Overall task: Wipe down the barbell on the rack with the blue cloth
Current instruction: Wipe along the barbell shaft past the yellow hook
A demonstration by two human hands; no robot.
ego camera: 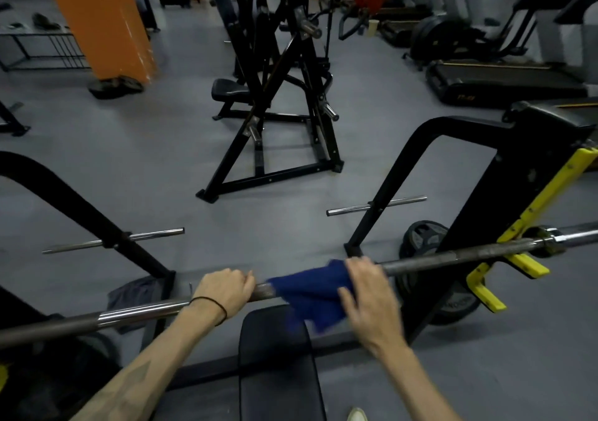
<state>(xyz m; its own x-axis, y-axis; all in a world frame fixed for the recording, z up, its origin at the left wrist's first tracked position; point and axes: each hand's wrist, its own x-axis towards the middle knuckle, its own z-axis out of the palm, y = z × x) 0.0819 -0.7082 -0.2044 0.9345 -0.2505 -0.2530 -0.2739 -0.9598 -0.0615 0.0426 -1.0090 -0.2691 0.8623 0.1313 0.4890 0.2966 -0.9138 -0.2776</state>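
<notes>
The long grey steel barbell [453,254] lies across the black rack with yellow hooks [547,191], its right end seated in a hook at the rack's right edge. The right hand [369,294] wraps the blue cloth [310,291] around the bar's middle, fingers curled over it; the left hand [223,289] grips the bare shaft just beside it, fingers closed round the bar. To wipe well, I judge the cloth should stay fully wrapped and slide toward the right hook with firm pressure, while the left hand steadies the bar against rolling.

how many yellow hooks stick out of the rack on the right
2: an upper yellow hook just below the barbell, and a lower yellow hook beneath it. The left rack's hooks are out of view.
</notes>
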